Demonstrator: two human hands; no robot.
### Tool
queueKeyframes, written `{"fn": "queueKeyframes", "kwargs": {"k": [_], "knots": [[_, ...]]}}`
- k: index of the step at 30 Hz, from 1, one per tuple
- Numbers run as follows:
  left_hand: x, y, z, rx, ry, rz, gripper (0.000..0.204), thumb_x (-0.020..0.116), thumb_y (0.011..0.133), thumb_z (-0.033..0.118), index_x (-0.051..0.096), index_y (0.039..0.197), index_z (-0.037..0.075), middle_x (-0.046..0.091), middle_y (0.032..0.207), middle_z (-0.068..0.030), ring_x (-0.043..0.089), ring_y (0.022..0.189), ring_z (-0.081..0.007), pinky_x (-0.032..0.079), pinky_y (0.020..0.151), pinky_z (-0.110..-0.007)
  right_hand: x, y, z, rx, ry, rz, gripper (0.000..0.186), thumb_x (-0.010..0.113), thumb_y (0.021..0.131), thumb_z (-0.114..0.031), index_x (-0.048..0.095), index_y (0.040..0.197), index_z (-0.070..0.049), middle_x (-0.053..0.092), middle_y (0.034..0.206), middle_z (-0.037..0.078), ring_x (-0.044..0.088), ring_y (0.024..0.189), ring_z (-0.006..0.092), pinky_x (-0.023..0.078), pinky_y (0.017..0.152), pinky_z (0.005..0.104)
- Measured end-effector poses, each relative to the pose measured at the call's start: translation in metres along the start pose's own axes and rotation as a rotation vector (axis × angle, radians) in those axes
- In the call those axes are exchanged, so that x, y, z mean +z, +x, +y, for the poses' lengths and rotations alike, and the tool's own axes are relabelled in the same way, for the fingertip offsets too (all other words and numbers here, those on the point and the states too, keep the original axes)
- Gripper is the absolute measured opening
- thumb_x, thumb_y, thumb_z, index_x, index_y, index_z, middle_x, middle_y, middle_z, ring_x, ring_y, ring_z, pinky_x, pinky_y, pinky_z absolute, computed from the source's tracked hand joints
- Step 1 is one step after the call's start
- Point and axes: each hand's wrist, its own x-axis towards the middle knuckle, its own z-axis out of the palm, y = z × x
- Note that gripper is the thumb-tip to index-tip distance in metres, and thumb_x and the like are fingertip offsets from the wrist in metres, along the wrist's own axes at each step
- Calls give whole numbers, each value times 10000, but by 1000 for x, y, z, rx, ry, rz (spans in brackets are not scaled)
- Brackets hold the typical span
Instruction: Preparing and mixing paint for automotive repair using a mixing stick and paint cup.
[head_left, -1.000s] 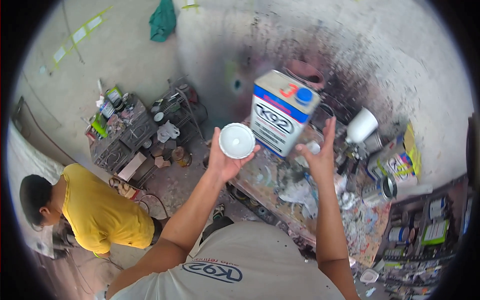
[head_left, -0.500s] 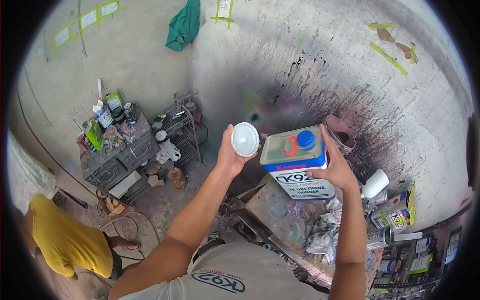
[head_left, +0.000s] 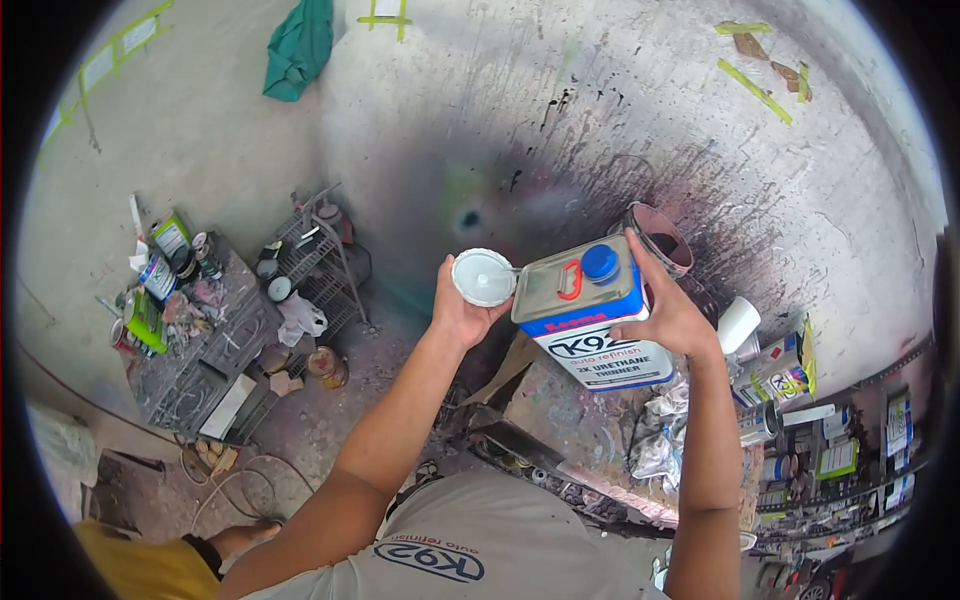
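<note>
My left hand (head_left: 459,313) holds a shallow white lid (head_left: 484,277) with a scalloped rim and a small raised nub in the middle, its inner side facing up. Beside it, my right hand (head_left: 669,315) is wrapped round the right side of a rectangular thinner can (head_left: 606,352). The can is white and blue with a bare metal top, a red carrying handle (head_left: 570,280) and a blue cap (head_left: 601,262) in place. It leans toward the lid, its upper left corner close by the rim; whether they touch I cannot tell.
Below the can stands a paint-stained workbench (head_left: 560,415) with crumpled rags (head_left: 656,440). A spray gun with a white cup (head_left: 738,325), a pinkish bucket (head_left: 660,240) and shelves of cans (head_left: 840,455) are at right. At left are a cluttered cabinet (head_left: 215,350), a hose (head_left: 245,485) and another person's yellow shirt (head_left: 150,565).
The can has tipped a little to the left and its corner is nearer the lid. My view has swung to the right, and the person in yellow shows lower at the edge.
</note>
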Motion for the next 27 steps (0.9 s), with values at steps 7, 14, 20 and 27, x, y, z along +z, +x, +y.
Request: {"fn": "queueKeyframes", "kwargs": {"k": [7, 14, 20, 27], "knots": [[0, 15, -26, -77, -36, -40, 572, 214, 921, 527, 498, 1155, 88, 561, 1133, -151, 548, 1016, -389, 451, 873, -486, 22, -33, 50, 57, 525, 537, 1132, 762, 595, -12, 32, 1456, -98, 356, 1378, 152, 397, 1223, 229, 279, 1043, 326], [5, -14, -101, -196, 111, -9, 589, 262, 908, 547, 489, 1184, 78, 568, 1126, -158, 539, 1041, -417, 478, 829, -472, 67, -72, 112, 77, 401, 1075, 1194, 836, 589, -245, 21, 1438, -42, 183, 1458, 183, 228, 1340, 278, 224, 1084, 357], [19, -45, -151, -283, 172, 38, 600, 248, 913, 551, 482, 1218, 90, 560, 1161, -143, 549, 1044, -401, 500, 800, -427, 52, -141, 115, 204, 68, 770, 1071, 782, 679, -215, 42, 1444, -102, 265, 1424, 197, 278, 1317, 280, 245, 1070, 342], [14, -73, -200, -275, 81, -72, 563, 340, 888, 505, 507, 1165, 44, 591, 1095, -162, 572, 989, -408, 538, 752, -434, 72, -330, 144, 750, -399, 356, 185, 575, 764, -112, 600, 939, -58, 587, 885, 169, 575, 843, 369, 455, 750, 451]]}}
